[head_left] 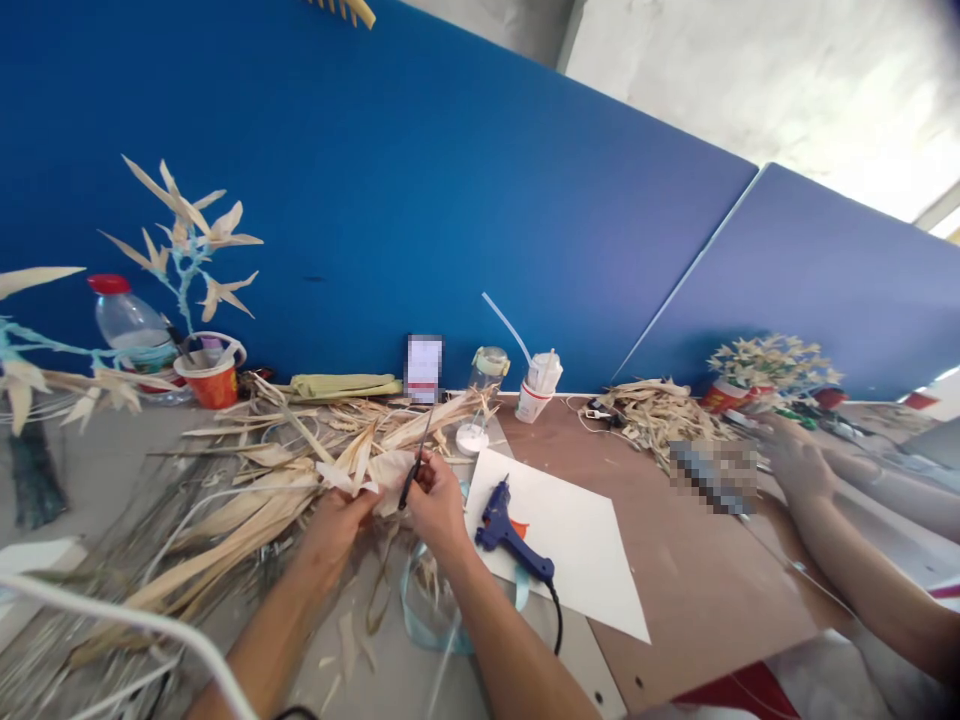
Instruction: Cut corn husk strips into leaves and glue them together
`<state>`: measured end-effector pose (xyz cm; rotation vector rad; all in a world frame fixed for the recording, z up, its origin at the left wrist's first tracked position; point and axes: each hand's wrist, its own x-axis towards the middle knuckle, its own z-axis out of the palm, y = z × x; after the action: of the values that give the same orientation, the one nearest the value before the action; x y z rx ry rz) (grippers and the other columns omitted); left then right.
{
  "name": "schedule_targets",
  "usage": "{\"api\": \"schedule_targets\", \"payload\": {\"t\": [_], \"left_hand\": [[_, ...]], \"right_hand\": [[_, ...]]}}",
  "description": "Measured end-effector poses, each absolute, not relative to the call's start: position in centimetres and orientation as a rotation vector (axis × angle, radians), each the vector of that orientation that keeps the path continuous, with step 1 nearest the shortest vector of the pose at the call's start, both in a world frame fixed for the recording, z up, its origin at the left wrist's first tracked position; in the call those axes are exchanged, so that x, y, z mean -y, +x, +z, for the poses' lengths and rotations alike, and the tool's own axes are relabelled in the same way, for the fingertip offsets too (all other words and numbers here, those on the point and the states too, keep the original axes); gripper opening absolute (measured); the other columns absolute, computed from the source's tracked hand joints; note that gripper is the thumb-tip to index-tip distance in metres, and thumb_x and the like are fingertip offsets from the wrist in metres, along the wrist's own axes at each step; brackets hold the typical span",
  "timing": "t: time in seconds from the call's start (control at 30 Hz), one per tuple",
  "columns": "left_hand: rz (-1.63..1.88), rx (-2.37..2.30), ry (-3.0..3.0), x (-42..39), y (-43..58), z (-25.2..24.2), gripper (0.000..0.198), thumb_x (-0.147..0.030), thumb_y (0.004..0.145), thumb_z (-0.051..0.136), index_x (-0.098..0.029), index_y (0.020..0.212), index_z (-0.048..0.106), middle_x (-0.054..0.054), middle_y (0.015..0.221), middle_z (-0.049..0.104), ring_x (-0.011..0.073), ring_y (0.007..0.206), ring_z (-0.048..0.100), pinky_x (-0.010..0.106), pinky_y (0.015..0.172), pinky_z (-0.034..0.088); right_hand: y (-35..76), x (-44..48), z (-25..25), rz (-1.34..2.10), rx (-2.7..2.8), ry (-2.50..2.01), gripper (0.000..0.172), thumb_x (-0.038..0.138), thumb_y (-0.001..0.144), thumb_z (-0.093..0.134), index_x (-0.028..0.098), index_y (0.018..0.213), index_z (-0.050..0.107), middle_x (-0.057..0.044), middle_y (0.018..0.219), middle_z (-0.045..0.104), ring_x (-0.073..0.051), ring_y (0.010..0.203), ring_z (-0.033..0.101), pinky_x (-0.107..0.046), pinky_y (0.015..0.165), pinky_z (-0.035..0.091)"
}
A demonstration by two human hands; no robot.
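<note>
My left hand [339, 522] is closed on a pale dried corn husk [391, 470] with white, cut-looking ends. In my right hand [439, 502] is a pair of dark-handled scissors [409, 484], its blades pointing up and away beside the husk. Most of my right fingers are hidden behind the hand. Long dried husk strips [251, 520] spread over the table left of and behind my hands. Husk scraps [349, 645] lie below them. To the right, a blue glue gun [516, 535] rests on a white sheet [592, 560].
A red paper cup [210, 382] and a plastic bottle [127, 320] stand back left by husk flowers [184, 230]. A phone [424, 368] leans on the blue partition [420, 200]. A white cable [135, 620] crosses the near left. A co-worker's arms [847, 530] are at right.
</note>
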<state>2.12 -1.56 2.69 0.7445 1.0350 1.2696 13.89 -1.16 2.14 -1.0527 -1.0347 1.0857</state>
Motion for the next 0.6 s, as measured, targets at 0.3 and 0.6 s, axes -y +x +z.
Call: {"api": "schedule_targets", "payload": {"t": [0.3,0.6], "left_hand": [[1.240,-0.932,0.551,1.34,1.97,3.07,0.036,-0.025,0.047,0.084,-0.018,0.054,0.048,-0.011,0.040,0.036,0.0047,0.037,0.030,0.019,0.040,0.025],[1.166,-0.964,0.705,1.35,1.40,2.70,0.033,-0.025,0.046,0.085,-0.015,0.062,0.058,-0.008,0.046,0.044,0.0057,0.041,0.033,0.021,0.042,0.022]], "right_hand": [[13.94,1.13,2.25,1.199,0.953,-1.058,0.032,0.025,0.060,0.061,0.019,0.091,0.056,0.006,0.061,0.055,-0.011,0.051,0.049,-0.022,0.051,0.039],[14.42,0.61,1.93,1.216,0.880,-1.025,0.031,0.028,0.061,0.064,0.021,0.089,0.056,0.008,0.056,0.050,-0.009,0.047,0.044,-0.022,0.049,0.037]]}}
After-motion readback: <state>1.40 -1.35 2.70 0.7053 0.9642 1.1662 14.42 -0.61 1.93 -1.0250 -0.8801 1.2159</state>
